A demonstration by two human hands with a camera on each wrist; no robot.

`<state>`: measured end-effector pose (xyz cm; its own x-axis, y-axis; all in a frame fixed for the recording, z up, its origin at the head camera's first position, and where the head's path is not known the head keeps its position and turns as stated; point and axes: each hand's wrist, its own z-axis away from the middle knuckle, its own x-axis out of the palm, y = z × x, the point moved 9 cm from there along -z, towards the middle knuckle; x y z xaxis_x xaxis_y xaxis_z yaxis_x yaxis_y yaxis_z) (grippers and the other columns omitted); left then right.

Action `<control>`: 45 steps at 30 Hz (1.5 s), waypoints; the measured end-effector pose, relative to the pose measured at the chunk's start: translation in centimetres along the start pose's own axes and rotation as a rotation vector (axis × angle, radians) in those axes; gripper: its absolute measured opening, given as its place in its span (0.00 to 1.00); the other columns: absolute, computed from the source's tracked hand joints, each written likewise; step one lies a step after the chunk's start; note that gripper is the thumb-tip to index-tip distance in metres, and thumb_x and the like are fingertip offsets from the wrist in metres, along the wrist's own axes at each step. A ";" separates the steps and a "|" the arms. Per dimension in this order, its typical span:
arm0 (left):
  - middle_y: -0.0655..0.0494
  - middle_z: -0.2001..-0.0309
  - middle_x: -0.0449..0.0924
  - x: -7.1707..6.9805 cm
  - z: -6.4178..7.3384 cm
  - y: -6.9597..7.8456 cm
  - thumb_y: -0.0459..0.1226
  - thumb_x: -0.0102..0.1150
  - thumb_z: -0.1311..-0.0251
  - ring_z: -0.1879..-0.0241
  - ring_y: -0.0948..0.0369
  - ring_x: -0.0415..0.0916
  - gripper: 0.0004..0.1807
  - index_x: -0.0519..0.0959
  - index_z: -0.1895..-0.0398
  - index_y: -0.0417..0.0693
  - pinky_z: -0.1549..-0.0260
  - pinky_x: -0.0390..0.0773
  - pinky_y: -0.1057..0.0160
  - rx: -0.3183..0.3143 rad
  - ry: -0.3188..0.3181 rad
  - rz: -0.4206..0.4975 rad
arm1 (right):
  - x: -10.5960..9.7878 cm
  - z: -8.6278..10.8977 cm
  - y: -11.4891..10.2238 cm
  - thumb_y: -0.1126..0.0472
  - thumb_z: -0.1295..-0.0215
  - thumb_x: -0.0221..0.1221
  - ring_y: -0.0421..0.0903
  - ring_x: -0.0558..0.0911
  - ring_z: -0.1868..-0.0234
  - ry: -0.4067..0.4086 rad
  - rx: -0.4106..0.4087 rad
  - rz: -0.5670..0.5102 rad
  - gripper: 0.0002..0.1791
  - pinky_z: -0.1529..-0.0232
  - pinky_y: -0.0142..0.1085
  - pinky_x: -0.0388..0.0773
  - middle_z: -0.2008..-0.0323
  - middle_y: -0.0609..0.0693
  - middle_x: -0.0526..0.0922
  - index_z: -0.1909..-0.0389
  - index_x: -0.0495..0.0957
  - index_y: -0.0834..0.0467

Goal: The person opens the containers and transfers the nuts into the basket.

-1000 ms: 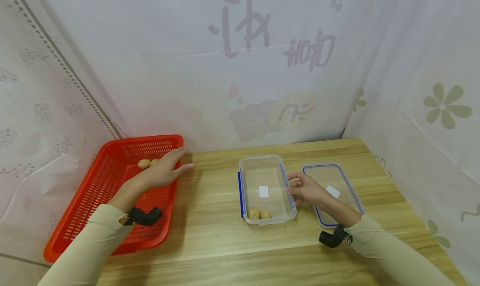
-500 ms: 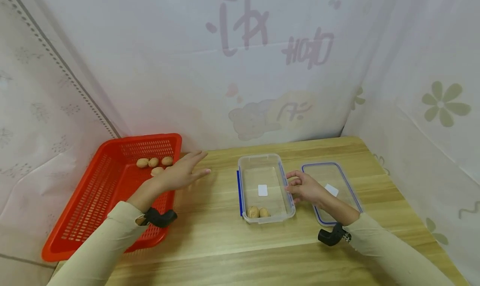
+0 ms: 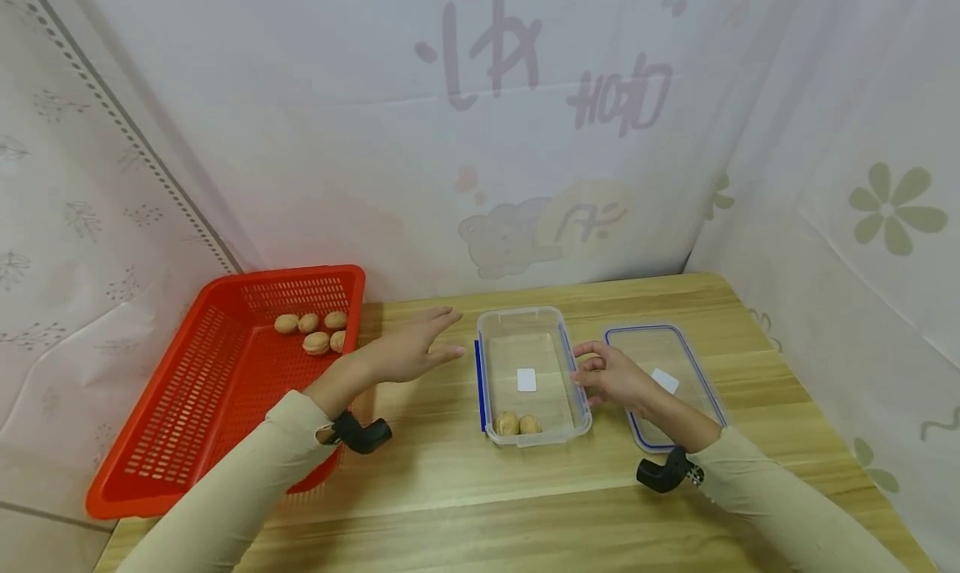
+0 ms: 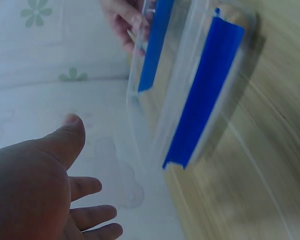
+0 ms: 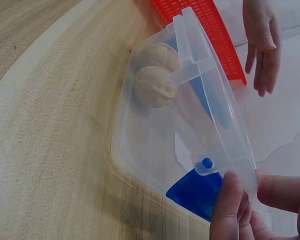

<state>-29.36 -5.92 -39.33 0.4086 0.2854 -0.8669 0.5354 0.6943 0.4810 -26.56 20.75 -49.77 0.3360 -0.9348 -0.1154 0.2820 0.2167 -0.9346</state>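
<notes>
A clear plastic food box [image 3: 536,348] with blue side latches stands uncovered on the table, two walnuts [image 3: 517,424] lying at its near end. My right hand [image 3: 611,378] pinches the box's right rim, thumb and fingers around its edge in the right wrist view. To the left of the box, my left hand [image 3: 408,348] hovers over the table with straight fingers. Nothing shows in its palm in the left wrist view. Several more walnuts [image 3: 316,343] lie at the far right corner of a red plastic basket [image 3: 225,389], one partly hidden behind the rim.
The box's clear lid [image 3: 660,356], edged with a blue seal, lies flat to the right, partly under my right forearm. Patterned white curtains [image 3: 337,139] enclose the back and sides of the wooden table [image 3: 450,506].
My left hand has moved right, from above the basket to beside the box, uncovering the walnuts in the basket. The right hand and the box have stayed in place.
</notes>
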 end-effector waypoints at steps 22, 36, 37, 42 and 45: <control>0.38 0.23 0.56 3.8 -4.5 5.4 0.49 0.54 0.24 0.23 0.44 0.52 0.34 0.62 0.23 0.40 0.27 0.58 0.47 0.136 -0.139 -0.025 | 0.0 0.1 -0.1 0.69 0.27 0.58 0.46 0.79 0.62 0.003 -0.002 -0.007 0.26 0.69 0.37 0.84 0.61 0.53 0.78 0.33 0.61 0.69; 0.48 0.29 0.69 6.2 -6.4 6.8 0.39 0.66 0.32 0.28 0.48 0.64 0.30 0.72 0.29 0.43 0.30 0.65 0.50 0.208 -0.354 0.064 | -0.1 0.1 0.1 0.69 0.27 0.58 0.46 0.79 0.62 0.005 -0.002 -0.001 0.27 0.68 0.38 0.84 0.60 0.55 0.78 0.33 0.60 0.69; 0.49 0.29 0.70 6.4 -6.5 6.8 0.38 0.66 0.32 0.29 0.47 0.65 0.29 0.73 0.30 0.43 0.31 0.67 0.49 0.216 -0.376 0.083 | -0.1 0.1 0.1 0.69 0.27 0.58 0.46 0.79 0.62 0.006 -0.001 0.000 0.27 0.68 0.38 0.84 0.60 0.54 0.78 0.33 0.60 0.69; 0.49 0.33 0.74 7.3 -7.3 7.1 0.31 0.65 0.33 0.32 0.43 0.68 0.25 0.76 0.33 0.40 0.34 0.71 0.48 0.230 -0.469 0.227 | -0.1 0.0 0.0 0.69 0.27 0.58 0.46 0.78 0.62 0.008 0.000 0.000 0.27 0.69 0.38 0.84 0.62 0.53 0.78 0.33 0.60 0.69; 0.49 0.35 0.77 7.9 -7.7 7.4 0.29 0.65 0.34 0.34 0.43 0.71 0.23 0.77 0.36 0.39 0.35 0.73 0.54 0.239 -0.519 0.272 | -0.1 0.0 0.0 0.69 0.27 0.58 0.46 0.78 0.62 0.006 -0.003 -0.001 0.27 0.69 0.38 0.84 0.61 0.53 0.78 0.33 0.60 0.69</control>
<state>-27.87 6.54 -43.65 0.8265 0.0319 -0.5621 0.4878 0.4578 0.7433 -26.55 20.81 -49.76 0.3302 -0.9367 -0.1160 0.2801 0.2146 -0.9357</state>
